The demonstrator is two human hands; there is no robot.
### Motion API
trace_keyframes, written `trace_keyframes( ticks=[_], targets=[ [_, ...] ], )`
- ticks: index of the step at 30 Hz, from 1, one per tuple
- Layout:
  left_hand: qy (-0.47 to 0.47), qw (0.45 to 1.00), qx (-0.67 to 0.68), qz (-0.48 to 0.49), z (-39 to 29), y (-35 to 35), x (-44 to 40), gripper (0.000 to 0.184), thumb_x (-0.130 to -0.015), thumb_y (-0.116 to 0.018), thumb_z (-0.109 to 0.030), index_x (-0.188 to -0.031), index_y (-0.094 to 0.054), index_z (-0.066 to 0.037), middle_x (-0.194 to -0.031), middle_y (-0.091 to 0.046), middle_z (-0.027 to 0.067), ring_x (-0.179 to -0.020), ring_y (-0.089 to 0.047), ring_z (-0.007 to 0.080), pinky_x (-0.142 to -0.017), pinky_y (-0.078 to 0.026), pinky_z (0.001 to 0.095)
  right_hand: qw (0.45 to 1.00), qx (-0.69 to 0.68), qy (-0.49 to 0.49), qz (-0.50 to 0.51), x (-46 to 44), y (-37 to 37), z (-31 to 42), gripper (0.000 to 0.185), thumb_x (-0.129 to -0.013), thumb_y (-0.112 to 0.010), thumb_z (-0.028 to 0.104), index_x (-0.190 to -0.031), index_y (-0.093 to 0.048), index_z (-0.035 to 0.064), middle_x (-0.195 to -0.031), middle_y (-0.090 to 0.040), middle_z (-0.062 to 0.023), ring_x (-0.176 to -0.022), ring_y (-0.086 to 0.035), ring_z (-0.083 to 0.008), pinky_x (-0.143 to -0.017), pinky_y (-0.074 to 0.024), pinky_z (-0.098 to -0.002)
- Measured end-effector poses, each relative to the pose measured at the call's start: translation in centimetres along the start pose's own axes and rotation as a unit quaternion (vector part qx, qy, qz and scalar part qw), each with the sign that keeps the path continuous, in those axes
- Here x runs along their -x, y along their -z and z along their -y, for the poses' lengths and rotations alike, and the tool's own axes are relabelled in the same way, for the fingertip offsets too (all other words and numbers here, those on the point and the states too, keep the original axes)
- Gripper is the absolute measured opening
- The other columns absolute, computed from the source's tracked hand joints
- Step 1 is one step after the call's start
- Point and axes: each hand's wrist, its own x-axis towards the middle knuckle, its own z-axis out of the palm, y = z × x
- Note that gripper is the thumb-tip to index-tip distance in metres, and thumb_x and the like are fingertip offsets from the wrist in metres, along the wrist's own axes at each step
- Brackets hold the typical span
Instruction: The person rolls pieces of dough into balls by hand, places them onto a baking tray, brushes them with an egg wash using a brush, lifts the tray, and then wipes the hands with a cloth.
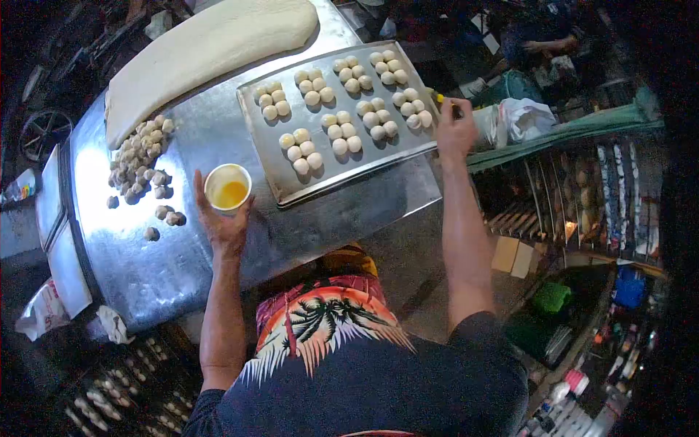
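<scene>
My left hand [224, 227] is wrapped round a white cup [238, 172] with yellow liquid [231, 194] in it, over the metal table. My right hand [456, 131] is closed on a small brush [438, 97] with yellow on it, at the right edge of the baking tray; most of the brush is hidden by the fingers. On the tray [320, 180] sit several clusters of round dough balls [342, 138], set in two rows. Some balls at the left end of the near row look yellowish and shiny.
A large slab of dough [211, 51] lies along the table's far side. Several small loose dough pieces [135, 164] are heaped at the left of the metal table [196, 269]. Racks [575, 189] stand at the right, near a green cloth [568, 135]. Another person's arm [553, 45] shows at upper right.
</scene>
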Motion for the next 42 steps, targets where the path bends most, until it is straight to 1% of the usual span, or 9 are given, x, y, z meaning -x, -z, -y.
trace_keyframes(
  ticks=[5,9,12,15,18,20,31,36,42],
  targets=[
    [-0.031,0.999,-0.031,0.028,2.6,1.2,-0.4,0.116,-0.069,-0.095,-0.018,-0.163,-0.028,-0.008,-0.145,-0.055,0.0202,-0.135,-0.054,0.037,-0.115,-0.042,0.0493,0.964,-0.039,0.108,0.238,11.5,-3.9,9.3,0.019,-0.098,-0.071,0.019,-0.108,-0.071,0.0035,-0.096,-0.075,-0.0133,-0.091,-0.073,-0.0264,-0.08,-0.0567,-0.0376],
    [-0.041,0.991,-0.086,0.096,2.0,2.8,-0.3,0.112,-0.069,-0.094,-0.023,-0.162,-0.032,-0.008,-0.146,-0.056,0.0183,-0.135,-0.053,0.0375,-0.113,-0.038,0.052,0.888,-0.302,-0.131,0.321,21.1,-5.2,20.3,0.018,-0.095,-0.076,0.02,-0.104,-0.073,0.0053,-0.095,-0.075,-0.0115,-0.084,-0.073,-0.0221,-0.074,-0.0568,-0.0358],
    [-0.163,0.98,-0.06,0.095,1.5,3.2,-0.5,0.103,-0.068,-0.09,-0.019,-0.158,-0.04,-0.01,-0.143,-0.059,0.0141,-0.132,-0.055,0.0338,-0.112,-0.035,0.0503,0.915,-0.135,0.194,0.327,23.7,-7.0,21.5,0.018,-0.094,-0.076,0.019,-0.103,-0.073,0.0038,-0.09,-0.075,-0.0092,-0.082,-0.072,-0.02,-0.072,-0.0562,-0.0353],
    [-0.188,0.973,-0.05,0.126,0.4,3.2,-0.4,0.102,-0.067,-0.09,-0.017,-0.157,-0.043,-0.012,-0.142,-0.06,0.0136,-0.131,-0.055,0.0326,-0.111,-0.036,0.0503,0.907,-0.149,0.053,0.389,25.3,-7.4,21.6,0.011,-0.096,-0.074,0.01,-0.104,-0.073,0.0015,-0.089,-0.073,-0.0073,-0.077,-0.069,-0.0153,-0.072,-0.0563,-0.0296],
    [-0.135,0.972,-0.081,0.176,0.0,2.2,-0.4,0.107,-0.066,-0.091,-0.023,-0.16,-0.039,-0.014,-0.142,-0.06,0.0136,-0.13,-0.055,0.0331,-0.11,-0.036,0.0511,0.82,-0.372,-0.331,0.282,22.3,-5.3,21.5,0.016,-0.097,-0.073,0.018,-0.099,-0.069,0.0034,-0.08,-0.071,-0.01,-0.065,-0.068,-0.0187,-0.058,-0.0532,-0.0315],
    [-0.097,0.979,-0.087,0.158,-0.1,0.9,-0.2,0.108,-0.068,-0.091,-0.026,-0.16,-0.037,-0.015,-0.143,-0.06,0.0138,-0.131,-0.054,0.0334,-0.111,-0.036,0.0515,0.822,-0.399,-0.366,0.178,20.3,-5.1,18.5,0.019,-0.097,-0.073,0.022,-0.1,-0.066,0.0044,-0.076,-0.07,-0.0092,-0.062,-0.067,-0.0167,-0.054,-0.0501,-0.0311],
    [-0.014,0.999,-0.032,0.029,-0.7,-1.8,1.1,0.113,-0.069,-0.096,-0.023,-0.16,-0.032,-0.004,-0.134,-0.064,0.019,-0.119,-0.066,0.0337,-0.104,-0.053,0.0437,0.945,-0.217,-0.232,0.078,5.6,-1.1,0.3,0.019,-0.098,-0.072,0.019,-0.102,-0.065,0.0021,-0.076,-0.071,-0.0088,-0.062,-0.067,-0.0149,-0.054,-0.0505,-0.0289],
    [-0.009,0.999,-0.025,0.023,0.5,0.6,2.1,0.117,-0.07,-0.095,-0.01,-0.163,-0.024,-0.008,-0.138,-0.06,0.015,-0.125,-0.061,0.0295,-0.111,-0.049,0.042,0.994,0.042,0.064,-0.074,2.0,3.3,-2.6,0.021,-0.099,-0.073,0.025,-0.104,-0.068,0.0047,-0.081,-0.072,-0.0086,-0.069,-0.069,-0.0199,-0.064,-0.0546,-0.0349],
    [-0.033,0.996,-0.064,0.043,1.4,1.8,1.9,0.113,-0.07,-0.094,-0.016,-0.162,-0.029,-0.007,-0.141,-0.058,0.0171,-0.127,-0.06,0.0329,-0.111,-0.047,0.0453,0.967,-0.06,0.131,0.211,15.2,-1.5,7.6,0.013,-0.097,-0.072,0.011,-0.109,-0.074,0.005,-0.1,-0.076,-0.0133,-0.091,-0.074,-0.0227,-0.081,-0.0579,-0.0338]
  ],
)
